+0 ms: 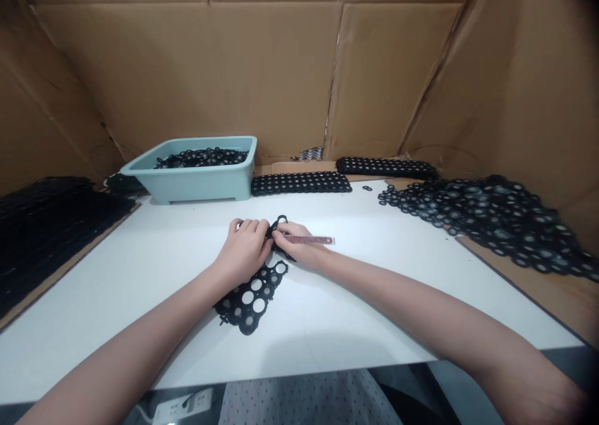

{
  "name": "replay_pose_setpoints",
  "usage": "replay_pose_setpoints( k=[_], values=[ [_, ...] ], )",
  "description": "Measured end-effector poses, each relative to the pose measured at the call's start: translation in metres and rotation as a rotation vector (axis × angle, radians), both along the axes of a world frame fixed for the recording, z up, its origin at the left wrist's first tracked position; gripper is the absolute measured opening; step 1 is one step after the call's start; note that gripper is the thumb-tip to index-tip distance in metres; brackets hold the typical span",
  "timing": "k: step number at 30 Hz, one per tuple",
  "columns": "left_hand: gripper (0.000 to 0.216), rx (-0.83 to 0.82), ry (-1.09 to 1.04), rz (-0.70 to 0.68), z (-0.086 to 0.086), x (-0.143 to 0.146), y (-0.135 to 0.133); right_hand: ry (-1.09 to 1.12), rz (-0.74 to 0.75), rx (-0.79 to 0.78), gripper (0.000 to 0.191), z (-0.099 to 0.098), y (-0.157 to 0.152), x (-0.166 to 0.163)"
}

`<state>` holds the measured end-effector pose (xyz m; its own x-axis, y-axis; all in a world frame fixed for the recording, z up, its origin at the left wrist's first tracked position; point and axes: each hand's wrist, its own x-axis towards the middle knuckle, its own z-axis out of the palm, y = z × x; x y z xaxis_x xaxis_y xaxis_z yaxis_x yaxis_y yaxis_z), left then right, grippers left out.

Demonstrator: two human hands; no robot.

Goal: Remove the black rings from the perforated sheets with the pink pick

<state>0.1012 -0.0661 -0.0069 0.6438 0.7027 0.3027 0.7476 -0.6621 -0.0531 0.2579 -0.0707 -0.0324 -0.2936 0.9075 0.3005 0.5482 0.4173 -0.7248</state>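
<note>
My left hand (249, 245) is closed on a black perforated sheet (266, 289) of joined rings, at the middle of the white table (337, 312). Part of the sheet hangs out below the fingers and lies on the tabletop; its round holes show white. Close beside it, touching the upper end of the sheet, my right hand (296, 243) is closed around a slim flat tool with a reddish handle (309, 240). The tool's working end is hidden by the fingers, so its kind is unclear. A loop of black material sticks up between the two hands.
A light blue basin (201, 185) with black rings stands at the back left. Two black perforated blocks (302, 183) (386, 166) lie along the cardboard wall (276, 69). A heap of black rings (482, 219) covers the right side; dark stacked sheets (60, 231) lie left.
</note>
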Motion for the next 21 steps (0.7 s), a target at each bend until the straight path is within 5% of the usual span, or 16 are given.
replay_pose_setpoints(
  k=[21],
  values=[
    [0.021, 0.029, 0.006, -0.012, 0.0006, 0.0013, -0.0008, 0.004, -0.005, -0.023, 0.026, 0.0000, -0.0010, 0.0002]
  ],
)
